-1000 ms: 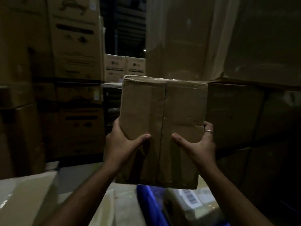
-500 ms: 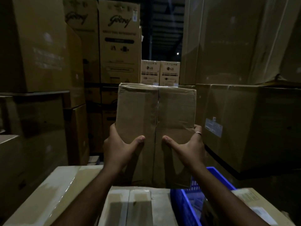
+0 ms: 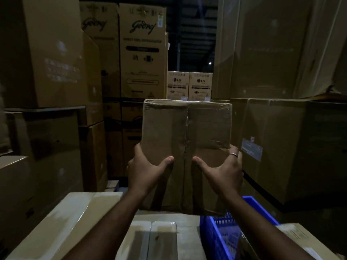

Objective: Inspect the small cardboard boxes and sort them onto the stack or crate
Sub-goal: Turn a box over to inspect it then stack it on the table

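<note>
Dim warehouse; both hands grip box, fingers hidden behind.

1. The small brown cardboard box is held upright in the air, taped face to the camera, a tape seam down its middle.
2. The blue plastic slatted crate stands below it, on the right – partly hidden.

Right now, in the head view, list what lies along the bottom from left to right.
Pale carton top → left hand → held cardboard box → right hand → blue crate → labelled carton.
</note>
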`<state>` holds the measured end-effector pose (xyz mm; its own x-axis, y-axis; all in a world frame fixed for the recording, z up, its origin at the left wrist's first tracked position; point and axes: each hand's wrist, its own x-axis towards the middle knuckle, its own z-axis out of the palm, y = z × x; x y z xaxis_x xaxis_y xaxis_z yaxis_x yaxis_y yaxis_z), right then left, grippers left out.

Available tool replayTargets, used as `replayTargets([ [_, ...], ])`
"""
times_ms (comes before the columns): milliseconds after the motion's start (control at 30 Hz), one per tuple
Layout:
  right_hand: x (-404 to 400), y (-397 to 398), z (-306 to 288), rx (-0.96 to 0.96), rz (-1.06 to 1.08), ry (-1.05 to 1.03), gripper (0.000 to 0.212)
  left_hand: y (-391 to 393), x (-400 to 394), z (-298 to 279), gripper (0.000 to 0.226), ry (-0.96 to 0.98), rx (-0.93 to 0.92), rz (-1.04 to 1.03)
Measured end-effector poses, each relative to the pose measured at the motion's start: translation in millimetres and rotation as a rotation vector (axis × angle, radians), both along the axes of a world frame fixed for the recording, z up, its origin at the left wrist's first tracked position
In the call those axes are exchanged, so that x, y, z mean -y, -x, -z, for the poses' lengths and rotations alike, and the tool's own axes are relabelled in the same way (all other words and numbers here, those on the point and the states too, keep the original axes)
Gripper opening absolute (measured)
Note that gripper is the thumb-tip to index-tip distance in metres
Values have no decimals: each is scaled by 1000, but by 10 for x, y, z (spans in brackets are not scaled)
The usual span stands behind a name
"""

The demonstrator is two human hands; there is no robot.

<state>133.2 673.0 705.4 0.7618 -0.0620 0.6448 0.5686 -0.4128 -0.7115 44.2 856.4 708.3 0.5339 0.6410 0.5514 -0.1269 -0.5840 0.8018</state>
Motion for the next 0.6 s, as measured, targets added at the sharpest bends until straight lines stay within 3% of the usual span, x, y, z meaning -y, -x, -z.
replayTargets([
  [33, 42, -26, -19, -4, -40, -16, 97, -1, -35, -17, 96, 16, 1, 12],
  [133, 193, -107, -65, 5, -390, -195, 43, 57, -233, -103, 107, 96, 41, 68],
  [167, 232, -135, -65, 1, -501, -236, 34, 88, -312, -138, 109, 113, 64, 92],
  [300, 330, -162, -22, 17, -636, -238, 50, 172, -497, -269, 106, 114, 131, 194],
  [333, 358, -149, -46, 5, -603, -192, 64, 166, -512, -283, 104, 103, 152, 209],
  [433, 439, -263, -111, -263, -649, -198, 139, 128, -495, -322, 101, 38, 229, 227],
  [467, 451, -276, -138, -341, -712, -220, 144, 88, -479, -324, 94, 4, 242, 223],
  [533, 417, -226, -168, -364, -744, -225, 123, -2, -416, -319, 70, -86, 181, 209],
  [567, 372, -199, -159, -360, -723, -235, 123, -61, -369, -308, 69, -121, 103, 207],
  [600, 311, -183, -131, -349, -686, -269, 126, -99, -297, -304, 82, -160, 27, 222],
])
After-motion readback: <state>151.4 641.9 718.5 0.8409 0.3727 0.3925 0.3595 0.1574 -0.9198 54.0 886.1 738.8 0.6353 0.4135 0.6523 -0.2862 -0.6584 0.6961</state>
